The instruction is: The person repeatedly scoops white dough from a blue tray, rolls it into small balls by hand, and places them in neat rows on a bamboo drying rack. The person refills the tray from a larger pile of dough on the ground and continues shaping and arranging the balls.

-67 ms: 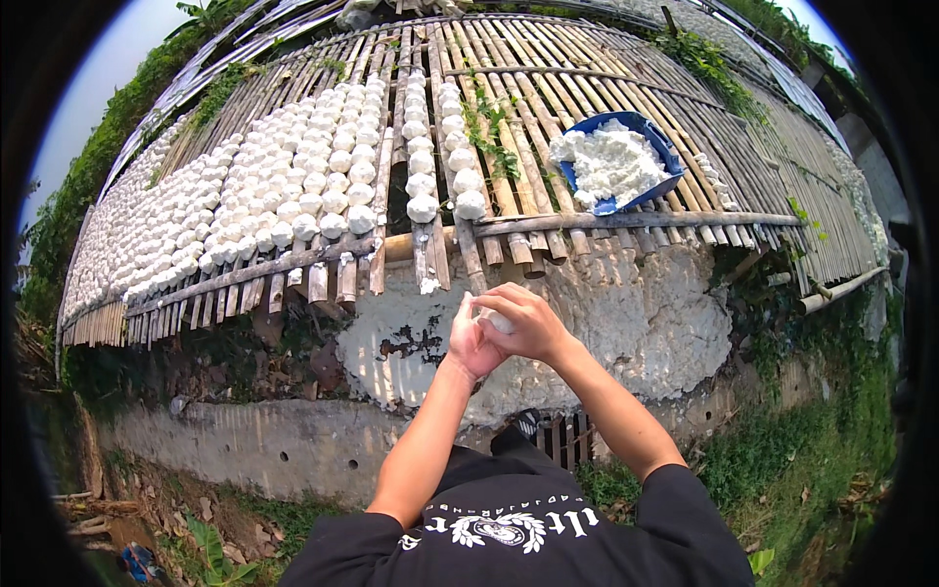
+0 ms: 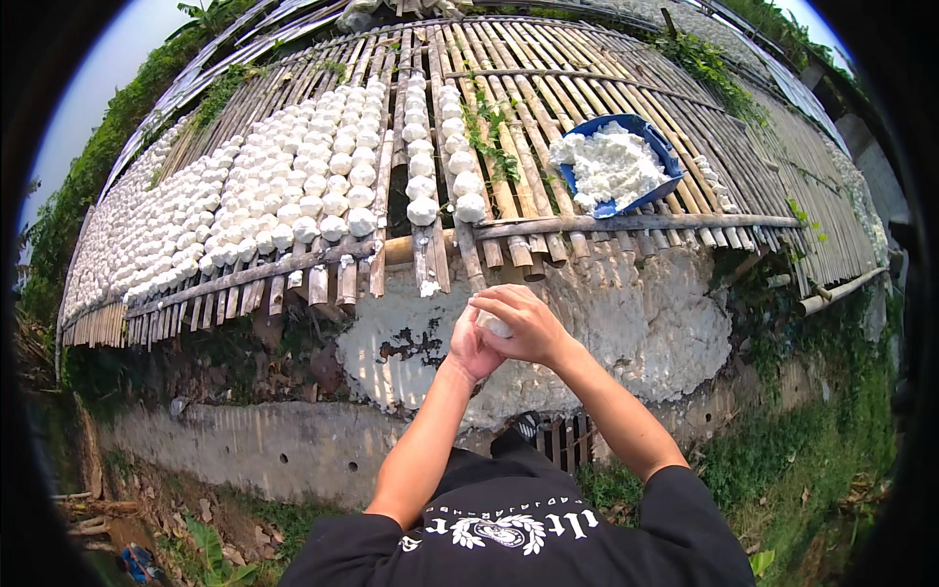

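Note:
Between my two hands, held out in front of my body, is a lump of white paste (image 2: 496, 324), mostly covered by fingers and palms. My left hand (image 2: 473, 347) cups it from the left and below. Over its top and right side curls my right hand (image 2: 528, 325), fingers bent towards the left hand. Beyond my hands, long rows of white balls (image 2: 311, 183) sit on a bamboo rack (image 2: 528, 88). A blue scoop-shaped container (image 2: 668, 157) with a heap of white paste (image 2: 616, 164) rests on the rack at the right.
A bamboo crossbar (image 2: 636, 223) runs along the rack's near edge. Below it lies pale, crusted ground (image 2: 636, 323), then a low concrete wall (image 2: 245, 445). Green vines (image 2: 494, 137) grow through the slats. Grass (image 2: 782, 460) and leaves spread at the lower right.
My hands have shifted slightly around the white lump, and a bit more of it shows between them. The rack and the blue container stay as they were.

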A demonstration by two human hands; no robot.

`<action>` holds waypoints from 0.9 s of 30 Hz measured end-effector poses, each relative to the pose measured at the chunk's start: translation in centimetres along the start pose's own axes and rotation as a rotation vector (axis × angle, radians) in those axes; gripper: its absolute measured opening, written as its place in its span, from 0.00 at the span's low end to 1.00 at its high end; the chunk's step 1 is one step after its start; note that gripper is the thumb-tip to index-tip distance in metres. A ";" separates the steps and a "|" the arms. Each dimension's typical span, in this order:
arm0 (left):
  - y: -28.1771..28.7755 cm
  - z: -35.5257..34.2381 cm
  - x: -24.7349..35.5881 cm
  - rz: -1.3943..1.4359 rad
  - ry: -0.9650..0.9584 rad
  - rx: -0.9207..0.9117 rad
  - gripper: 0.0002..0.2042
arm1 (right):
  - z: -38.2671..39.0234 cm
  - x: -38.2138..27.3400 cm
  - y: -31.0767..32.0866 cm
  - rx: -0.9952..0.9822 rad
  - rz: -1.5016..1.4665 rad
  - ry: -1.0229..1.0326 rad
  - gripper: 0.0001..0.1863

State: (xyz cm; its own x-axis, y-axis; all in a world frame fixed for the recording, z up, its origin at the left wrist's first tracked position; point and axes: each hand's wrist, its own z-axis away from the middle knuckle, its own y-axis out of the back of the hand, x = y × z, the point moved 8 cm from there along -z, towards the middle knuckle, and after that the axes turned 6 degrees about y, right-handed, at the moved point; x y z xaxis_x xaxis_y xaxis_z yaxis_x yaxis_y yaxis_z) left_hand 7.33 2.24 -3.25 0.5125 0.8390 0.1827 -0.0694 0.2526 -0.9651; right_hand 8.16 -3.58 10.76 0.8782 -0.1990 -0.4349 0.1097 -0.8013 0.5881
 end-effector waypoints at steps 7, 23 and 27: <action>0.3 -0.1 -0.5 0.195 -0.237 0.107 0.26 | 0.2 1.4 0.4 0.060 0.088 -0.200 0.14; 0.8 -1.6 -0.3 0.059 -0.212 0.092 0.24 | -0.5 0.0 -0.1 0.014 0.077 0.051 0.17; 0.5 -1.3 0.7 -0.016 -0.228 0.084 0.23 | -0.5 1.5 0.4 0.070 0.117 -0.107 0.16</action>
State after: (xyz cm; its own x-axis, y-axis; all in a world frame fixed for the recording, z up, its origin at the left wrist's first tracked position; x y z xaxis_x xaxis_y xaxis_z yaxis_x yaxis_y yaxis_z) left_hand 8.75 2.28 -3.86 0.3081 0.9193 0.2448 -0.1387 0.2980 -0.9444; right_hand 9.74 -3.94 10.70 0.8279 -0.3493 -0.4388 -0.0265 -0.8059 0.5915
